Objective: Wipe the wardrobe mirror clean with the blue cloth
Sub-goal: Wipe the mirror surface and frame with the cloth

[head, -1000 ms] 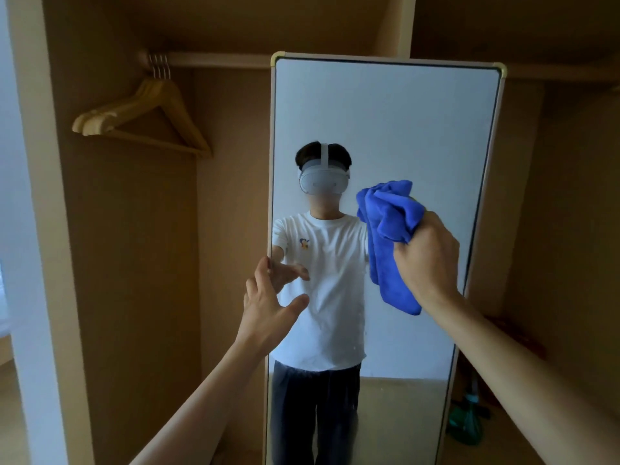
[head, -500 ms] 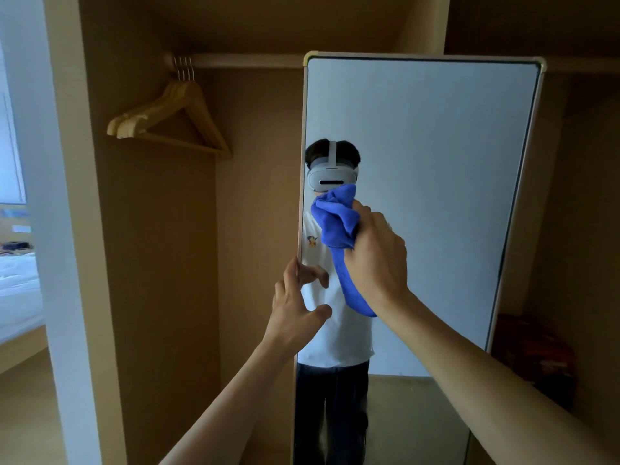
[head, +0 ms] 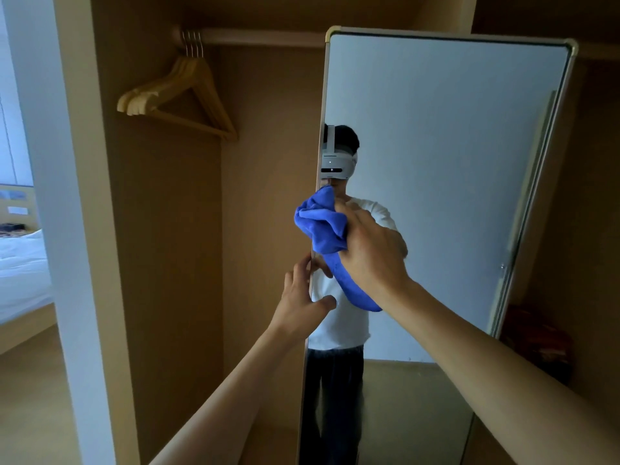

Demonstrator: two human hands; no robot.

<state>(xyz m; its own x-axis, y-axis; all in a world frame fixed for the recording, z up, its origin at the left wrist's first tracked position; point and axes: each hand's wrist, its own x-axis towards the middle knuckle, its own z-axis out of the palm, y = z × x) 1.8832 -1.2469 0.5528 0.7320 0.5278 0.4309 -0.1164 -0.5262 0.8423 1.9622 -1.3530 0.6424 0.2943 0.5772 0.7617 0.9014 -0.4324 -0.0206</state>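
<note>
The tall framed wardrobe mirror [head: 446, 156] stands upright in the open wardrobe and reflects a person in a white shirt. My right hand [head: 372, 253] is closed on the bunched blue cloth [head: 323, 226], pressing it against the glass at the mirror's left edge, about mid-height; a tail of cloth hangs below the hand. My left hand [head: 300, 303] grips the mirror's left frame edge just below the cloth, fingers behind the edge and thumb on the glass side.
Wooden hangers [head: 177, 95] hang from the rail [head: 255, 36] in the wardrobe's left bay. A white wall post [head: 57, 229] stands at the left, with a bed [head: 20, 266] beyond it. Something red [head: 536, 347] lies low behind the mirror at the right.
My right hand has swept the cloth leftward across the glass to the mirror's left edge. My left hand has closed onto the frame edge. The view has shifted left.
</note>
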